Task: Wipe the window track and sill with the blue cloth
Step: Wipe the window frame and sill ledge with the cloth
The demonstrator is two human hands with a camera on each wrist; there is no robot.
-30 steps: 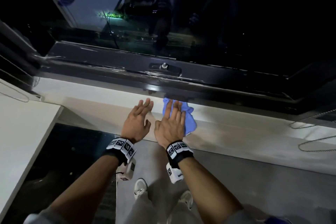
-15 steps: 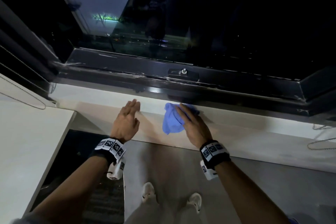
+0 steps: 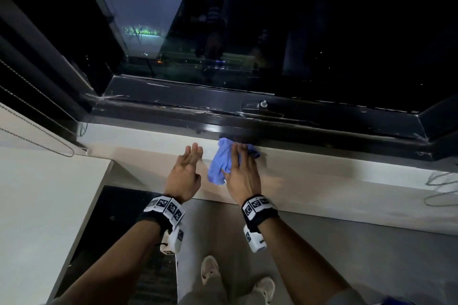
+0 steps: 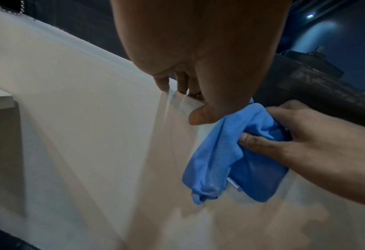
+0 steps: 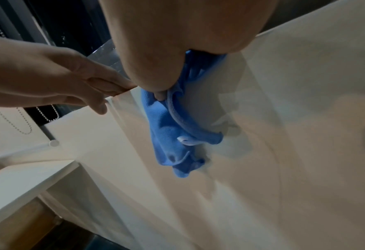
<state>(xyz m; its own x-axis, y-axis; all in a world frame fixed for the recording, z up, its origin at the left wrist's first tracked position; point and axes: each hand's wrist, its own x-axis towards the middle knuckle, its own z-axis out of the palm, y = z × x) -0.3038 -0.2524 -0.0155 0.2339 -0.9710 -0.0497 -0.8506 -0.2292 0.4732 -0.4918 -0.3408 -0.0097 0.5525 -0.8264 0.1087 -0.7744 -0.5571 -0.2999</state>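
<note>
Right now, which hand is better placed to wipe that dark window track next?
The right hand, probably. It already holds the blue cloth, bunched against the edge of the window track. The left hand rests bare on the sill beside it.

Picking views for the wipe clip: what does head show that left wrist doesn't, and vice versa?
Head only: the dark window track with its bolt, the glass, both wristbands, and the person's shoes on the floor.

Left wrist only: the right hand's thumb pressed into the blue cloth, gripping it, and the left hand's fingertips touching the sill's back edge.

Both: the cloth bunched on the white sill under the right hand, the left hand beside it with straight fingers.
</note>
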